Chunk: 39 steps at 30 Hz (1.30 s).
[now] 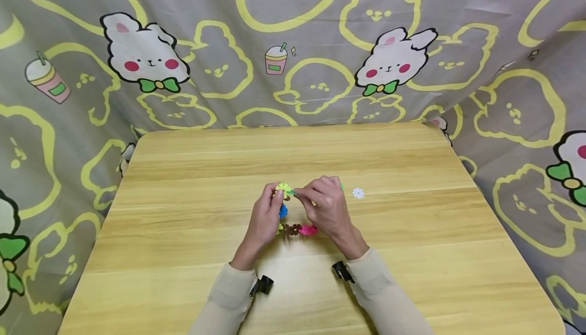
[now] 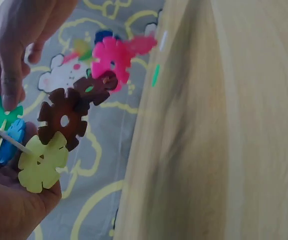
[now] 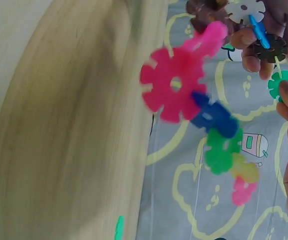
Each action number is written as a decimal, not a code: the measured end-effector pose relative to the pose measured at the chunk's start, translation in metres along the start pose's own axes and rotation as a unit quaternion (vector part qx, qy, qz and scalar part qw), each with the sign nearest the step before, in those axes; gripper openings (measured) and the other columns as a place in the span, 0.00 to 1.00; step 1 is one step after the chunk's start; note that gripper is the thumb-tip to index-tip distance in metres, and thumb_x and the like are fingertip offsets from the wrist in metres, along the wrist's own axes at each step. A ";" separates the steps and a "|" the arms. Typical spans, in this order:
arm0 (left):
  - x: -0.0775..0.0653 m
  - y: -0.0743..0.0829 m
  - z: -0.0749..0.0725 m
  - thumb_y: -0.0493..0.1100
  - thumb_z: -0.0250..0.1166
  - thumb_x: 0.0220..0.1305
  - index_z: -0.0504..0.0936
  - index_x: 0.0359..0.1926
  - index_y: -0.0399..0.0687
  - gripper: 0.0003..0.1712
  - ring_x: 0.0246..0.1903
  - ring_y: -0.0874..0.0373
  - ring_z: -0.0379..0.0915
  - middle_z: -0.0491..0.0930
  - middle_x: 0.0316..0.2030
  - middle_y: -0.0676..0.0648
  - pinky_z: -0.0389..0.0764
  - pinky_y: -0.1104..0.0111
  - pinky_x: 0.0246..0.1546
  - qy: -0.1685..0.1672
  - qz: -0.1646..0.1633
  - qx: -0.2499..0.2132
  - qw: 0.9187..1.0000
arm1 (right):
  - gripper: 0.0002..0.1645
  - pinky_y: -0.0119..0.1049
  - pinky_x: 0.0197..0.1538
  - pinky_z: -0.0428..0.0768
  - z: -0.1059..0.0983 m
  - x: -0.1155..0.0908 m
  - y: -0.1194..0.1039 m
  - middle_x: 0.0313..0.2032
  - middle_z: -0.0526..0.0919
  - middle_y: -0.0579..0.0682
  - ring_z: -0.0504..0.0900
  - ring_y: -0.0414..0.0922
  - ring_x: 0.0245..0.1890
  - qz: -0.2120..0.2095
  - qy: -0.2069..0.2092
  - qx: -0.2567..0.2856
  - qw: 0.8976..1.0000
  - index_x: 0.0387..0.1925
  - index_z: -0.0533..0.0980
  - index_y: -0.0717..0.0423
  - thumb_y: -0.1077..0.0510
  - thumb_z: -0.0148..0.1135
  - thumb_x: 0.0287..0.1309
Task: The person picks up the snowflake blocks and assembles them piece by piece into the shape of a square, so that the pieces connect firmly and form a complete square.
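My left hand (image 1: 264, 214) grips a chain of interlocking plastic flower discs near one end. A yellow disc (image 1: 283, 188) shows at its fingertips, with a blue disc (image 1: 283, 211) below. Between the thumb and fingers of my right hand (image 1: 330, 205) is a green disc (image 3: 282, 86), its edge right at the yellow one's rim. In the left wrist view the chain continues through a pale yellow disc (image 2: 43, 162), a brown disc (image 2: 64, 120) and a pink disc (image 2: 111, 62). Farther along, a dark blue disc (image 3: 214, 117) and a second green disc (image 3: 223, 151) follow in the right wrist view.
A loose white disc (image 1: 358, 192) lies on the wooden table (image 1: 412, 253), right of my right hand. Another green disc (image 1: 342, 186) is partly hidden behind that hand. A patterned curtain (image 1: 316, 91) surrounds the back and sides of the table.
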<state>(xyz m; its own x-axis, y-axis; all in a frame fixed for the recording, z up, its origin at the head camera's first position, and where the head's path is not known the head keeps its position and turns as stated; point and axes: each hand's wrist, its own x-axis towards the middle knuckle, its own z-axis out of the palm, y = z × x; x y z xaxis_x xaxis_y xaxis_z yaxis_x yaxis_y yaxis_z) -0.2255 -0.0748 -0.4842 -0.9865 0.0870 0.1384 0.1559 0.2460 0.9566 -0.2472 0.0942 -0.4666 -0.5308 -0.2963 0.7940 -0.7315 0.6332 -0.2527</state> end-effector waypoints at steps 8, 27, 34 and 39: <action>0.000 0.001 0.001 0.50 0.43 0.77 0.75 0.41 0.44 0.18 0.27 0.58 0.70 0.80 0.33 0.42 0.72 0.71 0.28 0.033 -0.016 -0.004 0.999 | 0.06 0.38 0.38 0.67 -0.007 -0.001 0.004 0.28 0.86 0.45 0.79 0.42 0.30 0.021 -0.024 0.038 0.999 0.30 0.87 0.52 0.56 0.74 0.48; 0.001 0.002 -0.007 0.50 0.42 0.77 0.73 0.43 0.40 0.19 0.43 0.41 0.75 0.78 0.38 0.39 0.76 0.72 0.39 0.046 -0.057 -0.091 0.993 | 0.30 0.60 0.51 0.73 -0.068 -0.044 0.091 0.59 0.68 0.67 0.71 0.65 0.56 0.409 -0.347 -0.115 0.836 0.67 0.66 0.57 0.52 0.53 0.66; 0.002 0.002 -0.007 0.48 0.42 0.78 0.73 0.44 0.38 0.19 0.40 0.51 0.75 0.78 0.37 0.37 0.76 0.73 0.38 0.045 -0.058 -0.092 0.993 | 0.27 0.55 0.46 0.77 -0.065 -0.051 0.094 0.55 0.70 0.66 0.77 0.61 0.47 0.399 -0.380 -0.115 0.826 0.63 0.70 0.61 0.55 0.57 0.65; 0.002 0.003 -0.006 0.48 0.42 0.78 0.73 0.43 0.38 0.19 0.38 0.52 0.75 0.78 0.37 0.37 0.75 0.73 0.36 0.040 -0.055 -0.086 0.994 | 0.25 0.48 0.40 0.77 -0.068 -0.052 0.095 0.51 0.71 0.64 0.77 0.56 0.40 0.415 -0.376 -0.109 0.821 0.60 0.72 0.60 0.55 0.60 0.64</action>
<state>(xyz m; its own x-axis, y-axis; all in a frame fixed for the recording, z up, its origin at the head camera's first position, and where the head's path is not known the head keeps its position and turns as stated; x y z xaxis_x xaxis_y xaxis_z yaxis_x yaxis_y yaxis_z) -0.2276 -0.0802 -0.4798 -0.9990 -0.0097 0.0437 0.0428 0.0797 0.9959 -0.2602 0.2178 -0.4942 -0.9819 -0.0032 -0.1893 0.0670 0.9293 -0.3632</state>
